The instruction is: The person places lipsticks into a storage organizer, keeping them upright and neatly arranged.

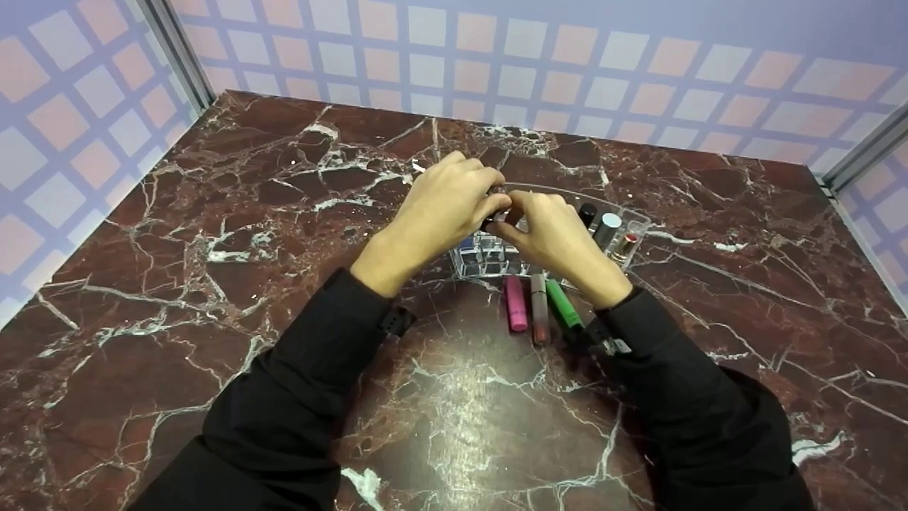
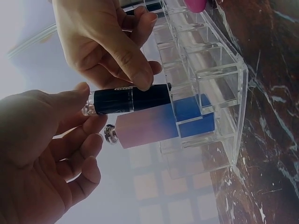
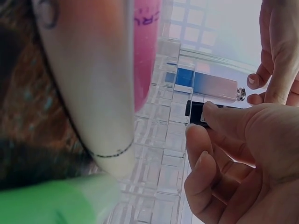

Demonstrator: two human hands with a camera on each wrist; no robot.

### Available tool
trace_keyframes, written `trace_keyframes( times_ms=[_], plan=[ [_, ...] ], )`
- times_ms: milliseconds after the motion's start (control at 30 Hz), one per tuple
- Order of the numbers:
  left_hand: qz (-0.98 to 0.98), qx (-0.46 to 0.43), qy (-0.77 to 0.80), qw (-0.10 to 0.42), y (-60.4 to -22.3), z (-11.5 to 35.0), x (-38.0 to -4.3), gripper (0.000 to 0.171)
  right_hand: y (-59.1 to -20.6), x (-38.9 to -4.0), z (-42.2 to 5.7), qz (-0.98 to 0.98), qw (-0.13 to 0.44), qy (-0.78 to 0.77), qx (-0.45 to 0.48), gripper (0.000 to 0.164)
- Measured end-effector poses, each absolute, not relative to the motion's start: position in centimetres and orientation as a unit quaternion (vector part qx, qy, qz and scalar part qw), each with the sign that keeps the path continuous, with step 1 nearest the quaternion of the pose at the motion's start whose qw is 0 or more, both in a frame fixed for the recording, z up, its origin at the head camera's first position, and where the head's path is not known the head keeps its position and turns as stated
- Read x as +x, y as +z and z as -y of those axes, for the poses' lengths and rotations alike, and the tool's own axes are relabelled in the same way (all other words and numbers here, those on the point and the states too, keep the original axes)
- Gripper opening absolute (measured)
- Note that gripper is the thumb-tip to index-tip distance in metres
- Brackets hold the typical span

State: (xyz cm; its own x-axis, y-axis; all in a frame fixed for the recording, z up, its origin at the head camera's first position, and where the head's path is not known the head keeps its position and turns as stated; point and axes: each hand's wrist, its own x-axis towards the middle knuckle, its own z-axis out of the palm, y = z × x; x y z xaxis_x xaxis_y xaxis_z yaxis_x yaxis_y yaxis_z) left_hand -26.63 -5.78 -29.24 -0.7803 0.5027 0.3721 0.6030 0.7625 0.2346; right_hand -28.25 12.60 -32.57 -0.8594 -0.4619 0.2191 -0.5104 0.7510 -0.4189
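Observation:
Both hands meet over a clear acrylic organizer (image 1: 489,266) with small compartments. My left hand (image 1: 443,202) pinches the clear, silvery end of a black lipstick tube (image 2: 112,101) between thumb and fingers. My right hand (image 1: 550,231) pinches the same tube's black body, as the right wrist view shows with the thumb on the tube (image 3: 195,113). The tube lies level with the organizer's top edge; whether it touches cannot be told. Beside it a pink-to-blue lipstick (image 2: 147,125) with a silver knob stands in a corner compartment. In the head view the fingers mostly hide the tube.
In front of the organizer lie a pink tube (image 1: 516,304), a greyish tube with a reddish end (image 1: 540,309) and a green tube (image 1: 562,301). A black cap (image 1: 587,213), a silver-topped tube (image 1: 607,228) and a red lipstick (image 1: 626,245) stand at its right. Patterned walls (image 1: 496,64) border the marbled table (image 1: 213,319).

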Motion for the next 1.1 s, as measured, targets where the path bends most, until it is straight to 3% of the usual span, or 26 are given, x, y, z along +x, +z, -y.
trace_keyframes(
  times_ms=[1100],
  plan=[
    [0.940,-0.276,-0.172,0.103,-29.96,5.86,-27.12,0.027,-32.99,-28.30,-12.65,0.940,0.022,0.231,0.251,0.031]
  ],
)
